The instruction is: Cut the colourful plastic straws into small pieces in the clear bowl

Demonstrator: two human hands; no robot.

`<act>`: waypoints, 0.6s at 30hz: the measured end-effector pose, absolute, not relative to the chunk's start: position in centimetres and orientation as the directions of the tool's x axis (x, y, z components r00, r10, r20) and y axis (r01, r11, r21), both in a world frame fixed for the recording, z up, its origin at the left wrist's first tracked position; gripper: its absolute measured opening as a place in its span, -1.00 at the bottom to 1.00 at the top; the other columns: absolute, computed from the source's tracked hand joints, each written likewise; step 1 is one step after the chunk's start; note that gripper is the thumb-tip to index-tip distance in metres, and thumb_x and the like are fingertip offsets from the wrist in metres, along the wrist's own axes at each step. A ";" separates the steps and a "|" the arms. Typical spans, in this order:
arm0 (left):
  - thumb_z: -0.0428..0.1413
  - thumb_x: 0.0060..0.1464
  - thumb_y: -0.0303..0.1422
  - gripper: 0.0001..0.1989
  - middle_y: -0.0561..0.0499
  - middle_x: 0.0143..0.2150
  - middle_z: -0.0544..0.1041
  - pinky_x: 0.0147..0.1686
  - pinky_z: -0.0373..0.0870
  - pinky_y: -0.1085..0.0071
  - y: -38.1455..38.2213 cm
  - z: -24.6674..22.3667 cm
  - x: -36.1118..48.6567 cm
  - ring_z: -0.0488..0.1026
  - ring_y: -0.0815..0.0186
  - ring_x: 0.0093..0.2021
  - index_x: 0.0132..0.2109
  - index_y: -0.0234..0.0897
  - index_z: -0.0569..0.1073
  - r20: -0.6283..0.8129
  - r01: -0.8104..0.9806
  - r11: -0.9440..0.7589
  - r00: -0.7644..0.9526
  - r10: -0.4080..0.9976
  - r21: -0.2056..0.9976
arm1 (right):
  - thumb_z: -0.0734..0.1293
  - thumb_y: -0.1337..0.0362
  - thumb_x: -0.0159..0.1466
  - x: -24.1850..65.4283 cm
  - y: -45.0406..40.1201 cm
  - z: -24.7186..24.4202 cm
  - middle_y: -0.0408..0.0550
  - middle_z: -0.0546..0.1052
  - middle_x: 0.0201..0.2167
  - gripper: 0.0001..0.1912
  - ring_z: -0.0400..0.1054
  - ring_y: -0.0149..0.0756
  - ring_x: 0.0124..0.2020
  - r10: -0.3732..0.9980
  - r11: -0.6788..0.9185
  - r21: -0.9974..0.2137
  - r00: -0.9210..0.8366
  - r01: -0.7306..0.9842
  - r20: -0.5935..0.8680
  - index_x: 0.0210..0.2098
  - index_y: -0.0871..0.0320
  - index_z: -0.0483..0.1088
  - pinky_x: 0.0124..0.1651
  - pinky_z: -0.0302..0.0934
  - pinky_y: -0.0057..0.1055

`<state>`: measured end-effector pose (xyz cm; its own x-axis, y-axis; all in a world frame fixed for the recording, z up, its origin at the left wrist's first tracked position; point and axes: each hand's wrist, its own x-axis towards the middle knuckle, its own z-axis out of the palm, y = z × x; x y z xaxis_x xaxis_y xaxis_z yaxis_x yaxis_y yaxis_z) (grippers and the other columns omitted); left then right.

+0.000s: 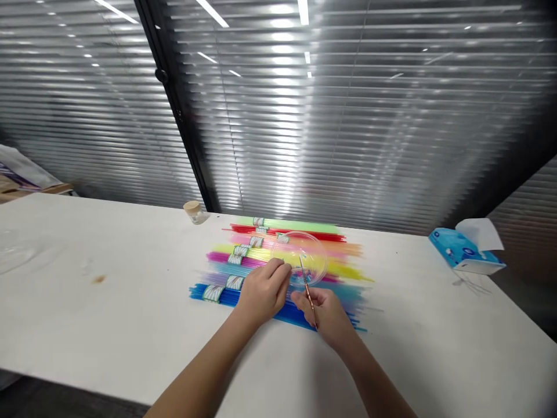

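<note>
A clear round plastic bowl (319, 249) with small coloured pieces in it rests on bundles of thin coloured straws. My right hand (327, 316) is closed around slim scissors (307, 289), seen nearly edge-on, with silver blades pointing up over the bowl and copper-coloured handles. Just left of the bowl, my left hand (264, 293) has its fingers pinched together near the blades; what they hold is too small or hidden to make out. Beneath both hands lie blue straws (296, 315). Yellow straws (261, 253) and red straws (322, 236) lie farther back, with paper bands around the bundles.
All this lies on a white table (130, 325). A blue tissue box (465, 252) stands at the right, and a small jar with a tan lid (194, 210) is at the back edge. Behind the table hang grey window blinds (278, 116). Clear plastic (15, 252) lies at far left.
</note>
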<state>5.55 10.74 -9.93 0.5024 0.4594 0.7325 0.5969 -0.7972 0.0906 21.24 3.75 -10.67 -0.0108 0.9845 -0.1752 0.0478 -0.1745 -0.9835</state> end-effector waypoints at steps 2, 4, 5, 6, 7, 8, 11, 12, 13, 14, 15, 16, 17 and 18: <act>-0.04 0.27 -0.50 -0.85 0.01 -0.26 0.52 -0.42 0.35 0.49 10.7 -9.9 5.5 0.45 0.40 -0.38 -0.15 -0.28 0.42 0.729 0.601 -0.794 0.500 0.467 0.097 | 0.37 -0.02 0.24 21.3 3.8 -10.8 -0.24 0.17 -0.68 -0.50 -0.07 -0.45 -0.58 0.989 -0.148 -0.983 -0.007 0.105 -0.150 -0.61 0.13 0.16 -0.49 -0.14 -0.41; -0.03 0.28 -0.49 -0.86 0.01 -0.25 0.52 -0.41 0.35 0.49 10.8 -9.9 5.4 0.46 0.40 -0.37 -0.15 -0.27 0.42 0.729 0.599 -0.794 0.500 0.467 0.098 | 0.35 -0.02 0.27 21.3 3.9 -10.9 -0.23 0.18 -0.68 -0.50 -0.05 -0.44 -0.58 0.991 -0.129 -0.980 -0.003 0.151 -0.131 -0.62 0.13 0.15 -0.49 -0.15 -0.41; -0.03 0.28 -0.49 -0.86 0.01 -0.25 0.52 -0.41 0.36 0.49 10.8 -9.9 5.4 0.47 0.39 -0.36 -0.15 -0.27 0.42 0.731 0.598 -0.795 0.498 0.466 0.099 | 0.34 -0.03 0.27 21.3 3.9 -11.0 -0.23 0.18 -0.68 -0.49 -0.05 -0.44 -0.59 0.992 -0.128 -0.979 -0.001 0.162 -0.129 -0.62 0.13 0.15 -0.49 -0.15 -0.40; -0.03 0.29 -0.48 -0.87 0.02 -0.26 0.51 -0.41 0.36 0.49 10.8 -9.9 5.4 0.47 0.39 -0.36 -0.15 -0.27 0.41 0.734 0.598 -0.795 0.496 0.465 0.100 | 0.33 -0.05 0.28 21.2 4.0 -11.1 -0.23 0.18 -0.69 -0.48 -0.04 -0.44 -0.59 0.991 -0.131 -0.978 0.002 0.159 -0.133 -0.62 0.12 0.15 -0.49 -0.15 -0.40; -0.02 0.29 -0.48 -0.88 0.02 -0.26 0.51 -0.41 0.36 0.49 10.9 -10.0 5.4 0.48 0.39 -0.36 -0.15 -0.27 0.41 0.736 0.596 -0.796 0.493 0.464 0.102 | 0.33 -0.07 0.29 21.2 4.0 -11.2 -0.23 0.17 -0.70 -0.48 -0.05 -0.44 -0.60 0.991 -0.136 -0.980 0.005 0.145 -0.136 -0.61 0.12 0.15 -0.49 -0.15 -0.40; -0.02 0.29 -0.47 -0.88 0.02 -0.27 0.51 -0.41 0.36 0.49 10.9 -10.0 5.4 0.48 0.38 -0.36 -0.15 -0.27 0.41 0.737 0.595 -0.797 0.491 0.464 0.105 | 0.32 -0.09 0.29 21.1 4.0 -11.3 -0.24 0.16 -0.70 -0.47 -0.05 -0.44 -0.61 0.990 -0.140 -0.982 0.005 0.127 -0.140 -0.61 0.12 0.15 -0.49 -0.15 -0.40; -0.03 0.31 -0.46 -0.88 0.02 -0.28 0.51 -0.40 0.38 0.49 11.1 -10.1 5.4 0.49 0.38 -0.35 -0.14 -0.27 0.41 0.739 0.585 -0.802 0.487 0.466 0.120 | 0.31 -0.14 0.28 21.1 4.1 -11.7 -0.25 0.14 -0.71 -0.45 -0.05 -0.45 -0.61 0.990 -0.141 -0.986 -0.012 0.087 -0.143 -0.59 0.13 0.17 -0.50 -0.14 -0.40; -0.03 0.31 -0.46 -0.88 0.02 -0.28 0.51 -0.39 0.38 0.49 11.1 -10.1 5.4 0.50 0.38 -0.34 -0.14 -0.27 0.41 0.736 0.580 -0.805 0.491 0.467 0.124 | 0.31 -0.14 0.28 21.0 4.2 -11.8 -0.25 0.15 -0.70 -0.46 -0.04 -0.45 -0.61 0.991 -0.133 -0.987 -0.023 0.090 -0.136 -0.59 0.13 0.17 -0.50 -0.14 -0.40; -0.03 0.31 -0.46 -0.87 0.02 -0.28 0.52 -0.39 0.38 0.50 11.2 -10.1 5.4 0.50 0.38 -0.34 -0.13 -0.27 0.41 0.732 0.576 -0.808 0.496 0.467 0.126 | 0.33 -0.12 0.27 21.1 4.2 -11.9 -0.24 0.16 -0.68 -0.47 -0.03 -0.45 -0.60 0.992 -0.122 -0.987 -0.032 0.101 -0.126 -0.58 0.13 0.16 -0.49 -0.14 -0.41; -0.04 0.32 -0.46 -0.87 0.02 -0.28 0.52 -0.39 0.39 0.50 11.2 -10.2 5.4 0.50 0.38 -0.35 -0.13 -0.27 0.41 0.729 0.572 -0.810 0.501 0.467 0.125 | 0.33 -0.10 0.27 21.1 4.3 -12.0 -0.24 0.17 -0.67 -0.48 -0.03 -0.44 -0.59 0.993 -0.111 -0.987 -0.037 0.114 -0.116 -0.58 0.13 0.15 -0.49 -0.13 -0.41; -0.04 0.32 -0.45 -0.86 0.02 -0.29 0.52 -0.39 0.39 0.49 11.2 -10.2 5.4 0.50 0.37 -0.35 -0.13 -0.27 0.41 0.725 0.570 -0.812 0.507 0.466 0.123 | 0.33 -0.08 0.28 21.1 4.3 -12.0 -0.24 0.18 -0.66 -0.48 -0.02 -0.44 -0.58 0.994 -0.099 -0.987 -0.040 0.126 -0.105 -0.58 0.13 0.14 -0.49 -0.14 -0.41; -0.05 0.32 -0.45 -0.86 0.01 -0.29 0.52 -0.38 0.40 0.49 11.3 -10.3 5.4 0.50 0.37 -0.35 -0.13 -0.27 0.41 0.722 0.570 -0.813 0.513 0.465 0.120 | 0.33 -0.07 0.28 21.1 4.3 -11.9 -0.23 0.19 -0.66 -0.49 -0.01 -0.44 -0.58 0.994 -0.091 -0.986 -0.041 0.139 -0.097 -0.58 0.12 0.13 -0.48 -0.14 -0.41; -0.05 0.32 -0.45 -0.85 0.01 -0.29 0.52 -0.38 0.40 0.49 11.3 -10.3 5.4 0.50 0.37 -0.35 -0.13 -0.27 0.42 0.718 0.571 -0.813 0.516 0.466 0.117 | 0.33 -0.05 0.29 21.1 4.3 -11.9 -0.23 0.19 -0.66 -0.49 -0.01 -0.44 -0.57 0.995 -0.085 -0.985 -0.041 0.148 -0.092 -0.58 0.12 0.12 -0.48 -0.15 -0.41; -0.06 0.33 -0.44 -0.85 0.01 -0.29 0.52 -0.38 0.41 0.48 11.4 -10.4 5.4 0.51 0.37 -0.34 -0.14 -0.27 0.42 0.717 0.572 -0.812 0.517 0.467 0.117 | 0.33 -0.04 0.29 21.1 4.3 -11.8 -0.23 0.19 -0.66 -0.49 -0.01 -0.44 -0.57 0.995 -0.082 -0.985 -0.041 0.154 -0.089 -0.58 0.12 0.12 -0.48 -0.16 -0.40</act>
